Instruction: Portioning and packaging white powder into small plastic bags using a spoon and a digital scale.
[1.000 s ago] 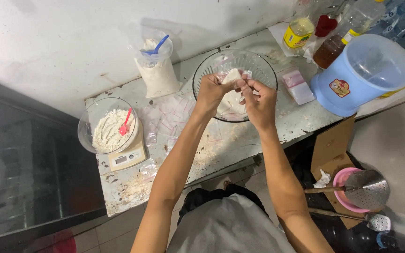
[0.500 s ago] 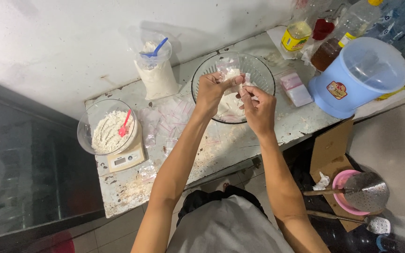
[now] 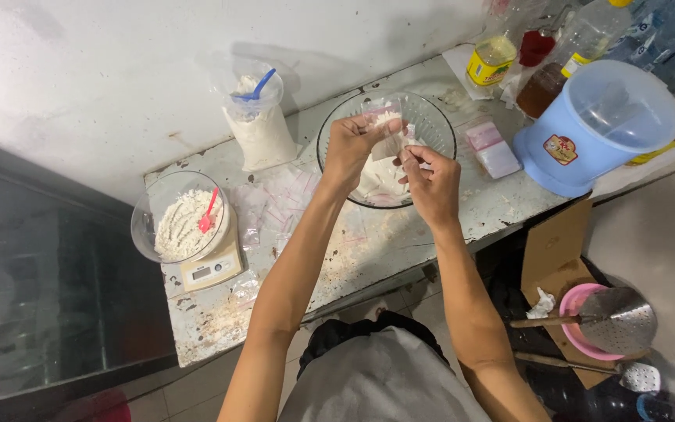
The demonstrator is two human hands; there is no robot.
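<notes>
My left hand point(image 3: 351, 150) and my right hand point(image 3: 432, 181) meet over a clear glass bowl point(image 3: 431, 117) that holds small filled plastic bags. Between their fingertips they pinch a small clear plastic bag of white powder point(image 3: 388, 141), the left hand at its top, the right hand at its right side. Left of the bowl, several empty small zip bags point(image 3: 283, 195) lie spread on the worn white counter point(image 3: 400, 234).
A glass bowl of white flour point(image 3: 177, 223) with a red spoon stands on a small scale point(image 3: 212, 270) at the left. A flour bag with a blue spoon point(image 3: 259, 129) leans on the wall. A blue lidded container point(image 3: 599, 125), bottles and a pack of bags point(image 3: 495, 147) sit right. Skimmers point(image 3: 615, 320) lie below.
Both hands have kept hold of the small bag over the bowl; the fingers have shifted slightly along its top and the right hand sits a little lower.
</notes>
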